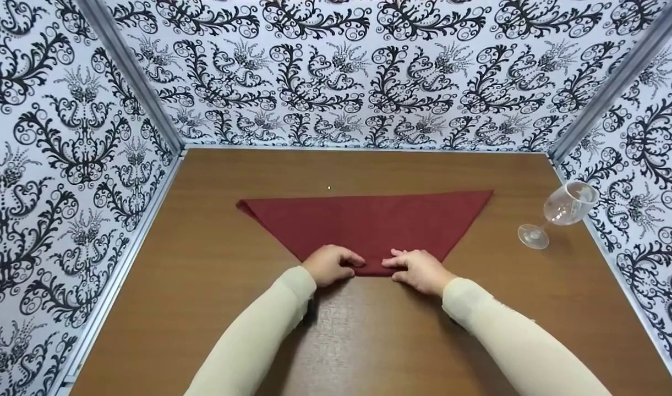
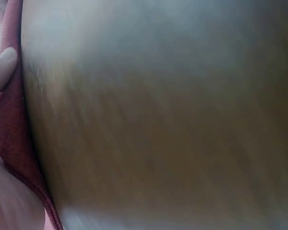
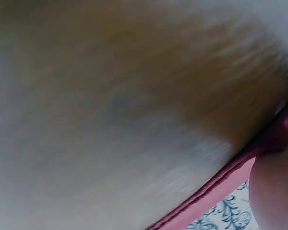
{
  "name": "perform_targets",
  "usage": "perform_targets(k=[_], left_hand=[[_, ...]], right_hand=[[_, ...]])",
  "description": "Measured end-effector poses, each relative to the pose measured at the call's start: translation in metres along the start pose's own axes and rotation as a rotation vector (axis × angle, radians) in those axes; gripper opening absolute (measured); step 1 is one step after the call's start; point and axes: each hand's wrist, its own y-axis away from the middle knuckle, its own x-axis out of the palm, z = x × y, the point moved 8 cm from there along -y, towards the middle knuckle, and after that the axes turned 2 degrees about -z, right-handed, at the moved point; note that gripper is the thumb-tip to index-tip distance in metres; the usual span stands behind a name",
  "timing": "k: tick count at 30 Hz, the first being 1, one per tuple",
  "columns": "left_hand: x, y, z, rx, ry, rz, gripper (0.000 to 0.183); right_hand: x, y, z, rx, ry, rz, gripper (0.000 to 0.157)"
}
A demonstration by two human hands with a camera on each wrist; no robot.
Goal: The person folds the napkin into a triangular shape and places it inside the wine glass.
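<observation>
A dark red cloth napkin (image 1: 363,225) lies on the wooden table, folded into a wide shape with a long straight far edge and a short near edge. My left hand (image 1: 331,265) pinches the left part of that near edge; its thumb (image 2: 4,69) presses on the red cloth in the left wrist view. At the right end of the same edge, my right hand (image 1: 421,270) holds the fold, fingers lying on top and thumb at the border. In the right wrist view only a piece of this hand shows, beside the cloth's layered edge (image 3: 201,191).
A clear stemmed glass (image 1: 567,204) stands at the right side of the brown table (image 1: 214,324). White panels (image 1: 336,71) with black scroll patterns enclose the table at the back and both sides, joined by grey metal posts (image 1: 143,71).
</observation>
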Motion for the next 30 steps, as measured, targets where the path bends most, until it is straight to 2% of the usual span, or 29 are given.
perform_targets(k=[5, 11, 14, 19, 21, 26, 30], left_hand=[[-0.006, 0.002, -0.002, 0.001, 0.021, -0.045, 0.025], [-0.01, 0.002, -0.004, -0.005, 0.006, -0.089, 0.025], [-0.01, 0.001, -0.006, 0.022, -0.028, -0.106, 0.03], [-0.005, -0.002, -0.012, 0.101, -0.203, -0.104, 0.041], [-0.004, -0.002, -0.017, 0.122, -0.286, -0.091, 0.043], [-0.002, 0.0, -0.02, 0.159, -0.412, -0.064, 0.037], [0.001, -0.001, -0.013, 0.172, -0.465, -0.047, 0.038]], right_hand=[[-0.005, -0.002, 0.003, -0.005, -0.001, -0.092, 0.024], [-0.012, -0.007, 0.006, 0.023, -0.025, -0.189, 0.026], [-0.013, -0.01, 0.013, -0.032, 0.065, -0.217, 0.03], [-0.01, -0.014, 0.023, -0.139, 0.249, -0.229, 0.033], [-0.008, -0.014, 0.023, -0.15, 0.29, -0.23, 0.032], [-0.003, -0.013, 0.02, -0.132, 0.326, -0.208, 0.034], [-0.004, -0.012, 0.025, -0.163, 0.33, -0.185, 0.033]])
